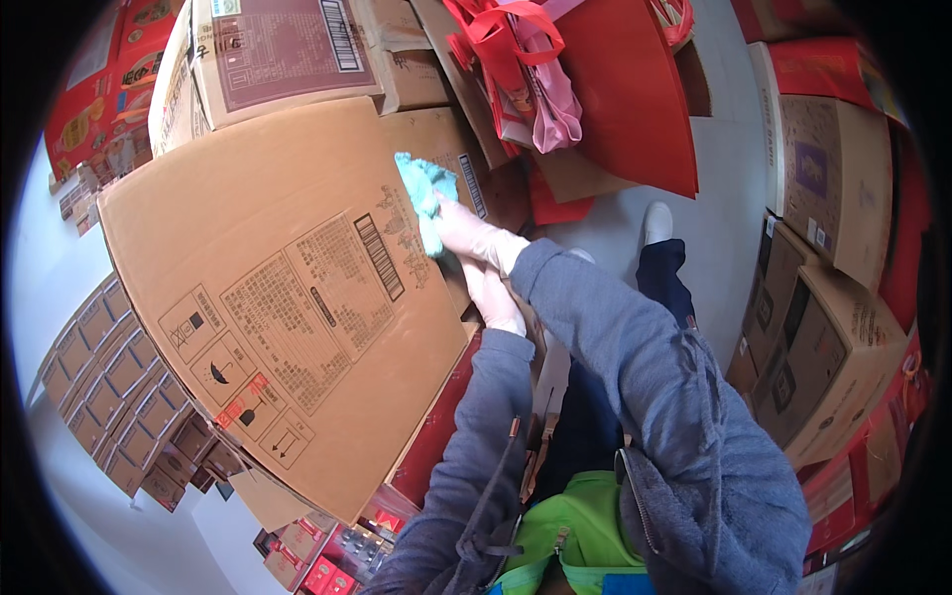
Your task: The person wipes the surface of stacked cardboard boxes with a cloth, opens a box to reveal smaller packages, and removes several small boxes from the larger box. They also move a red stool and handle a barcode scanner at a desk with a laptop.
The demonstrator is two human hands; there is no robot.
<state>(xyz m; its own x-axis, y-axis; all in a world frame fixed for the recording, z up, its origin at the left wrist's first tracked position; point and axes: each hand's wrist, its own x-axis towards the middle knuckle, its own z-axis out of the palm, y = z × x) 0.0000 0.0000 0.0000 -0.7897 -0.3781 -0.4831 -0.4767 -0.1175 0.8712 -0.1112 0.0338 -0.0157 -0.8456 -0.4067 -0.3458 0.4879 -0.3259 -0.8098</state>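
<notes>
My right hand (pixel 468 230), in what looks like a thin pale glove, is closed on a crumpled teal cloth (pixel 423 186). The cloth lies against the right edge of a large brown cardboard box (pixel 198 218) with printed panels and a barcode. Just below it, my left hand (pixel 489 295) crosses close under the right wrist. Its fingers are mostly hidden behind the right hand, so what they hold cannot be made out.
More cartons (pixel 288 55) are stacked at the far side, beside red and pink bags (pixel 535 79) and a large red panel (pixel 635 119). Cardboard boxes (pixel 828 337) stand on the right. At far left, stacked cartons (pixel 109 367) line a wall. Grey floor (pixel 714 218) shows between the stacks.
</notes>
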